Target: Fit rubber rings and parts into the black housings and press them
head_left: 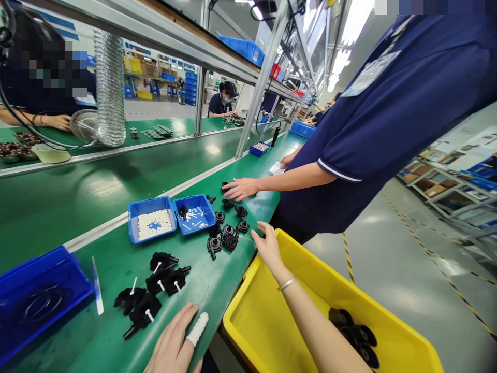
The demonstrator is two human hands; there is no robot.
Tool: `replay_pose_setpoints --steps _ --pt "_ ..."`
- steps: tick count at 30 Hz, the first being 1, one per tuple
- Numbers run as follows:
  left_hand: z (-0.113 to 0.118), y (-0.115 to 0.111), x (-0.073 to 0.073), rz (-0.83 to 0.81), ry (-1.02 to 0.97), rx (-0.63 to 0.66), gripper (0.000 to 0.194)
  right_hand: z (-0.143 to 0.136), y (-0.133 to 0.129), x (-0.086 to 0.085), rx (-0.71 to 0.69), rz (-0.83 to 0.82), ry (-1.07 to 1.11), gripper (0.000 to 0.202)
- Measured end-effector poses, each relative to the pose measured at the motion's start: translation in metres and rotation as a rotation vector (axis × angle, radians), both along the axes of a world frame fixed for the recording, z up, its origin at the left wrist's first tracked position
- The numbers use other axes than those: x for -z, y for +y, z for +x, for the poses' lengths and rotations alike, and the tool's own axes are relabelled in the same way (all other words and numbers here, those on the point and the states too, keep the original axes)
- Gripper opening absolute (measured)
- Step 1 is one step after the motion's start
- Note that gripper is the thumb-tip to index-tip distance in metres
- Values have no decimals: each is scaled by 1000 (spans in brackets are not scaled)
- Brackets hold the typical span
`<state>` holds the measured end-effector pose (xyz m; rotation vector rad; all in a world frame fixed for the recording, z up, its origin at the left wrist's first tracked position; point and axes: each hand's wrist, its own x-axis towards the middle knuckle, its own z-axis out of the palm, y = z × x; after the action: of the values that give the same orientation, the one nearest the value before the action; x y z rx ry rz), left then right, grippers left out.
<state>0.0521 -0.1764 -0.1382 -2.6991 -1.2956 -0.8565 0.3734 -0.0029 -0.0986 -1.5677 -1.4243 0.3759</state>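
Observation:
My left hand (176, 339) lies at the bench edge with its fingers stretched out and holds nothing; one finger is wrapped in white tape. Beyond it lie several black plastic housings (144, 309) with white pins standing in them. My right hand (269, 249) hovers over the near rim of the yellow bin (322, 282), empty, fingers apart and slightly bent. Close to it on the bench is a cluster of round black housings (229, 239) without visible white pins. Inside the bin several black round parts (359, 336) lie partly behind my right forearm.
A co-worker's hand (243, 189) reaches over the housings from the right. Two small blue trays (134, 230) hold white parts. A larger blue tray (73, 269) with black rings stands left beside a pale blade-like strip (98, 290). A metal post (258, 88) rises behind.

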Motion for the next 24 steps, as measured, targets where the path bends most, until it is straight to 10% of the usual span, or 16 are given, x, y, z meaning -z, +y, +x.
replay_pose_setpoints --steps 14,24 --pt "0 -9 -7 -120 -43 31 69 -85 -100 -26 -591 60 -364 21" --pt "-5 -3 -3 10 -32 62 64 -95 -90 -25 -636 64 -501 24"
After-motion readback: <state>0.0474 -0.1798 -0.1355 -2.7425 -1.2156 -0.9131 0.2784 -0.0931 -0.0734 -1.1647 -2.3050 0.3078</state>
